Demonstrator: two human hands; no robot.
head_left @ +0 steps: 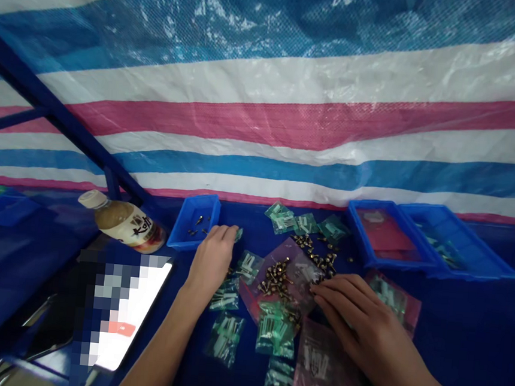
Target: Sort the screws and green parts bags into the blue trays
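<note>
My left hand (213, 261) is beside the small blue bin (194, 220), its fingers curled at a small green packet (238, 234) that shows past the fingertips. My right hand (359, 313) lies palm down, its fingers stretched over the edge of a pink bag (297, 259) near the metal screws. Brass-coloured screws (276, 277) are heaped on that bag, and more (324, 260) are scattered behind it. Green packets of small parts (276, 330) lie around the heap. Another pink bag (321, 367) rests below my right hand.
Two blue trays stand at the back right, one with pink bags (383, 231), one with green packets (444, 248). A drink bottle (122, 220) and a lit tablet (138, 321) are at the left. A striped sheet (264, 121) hangs behind.
</note>
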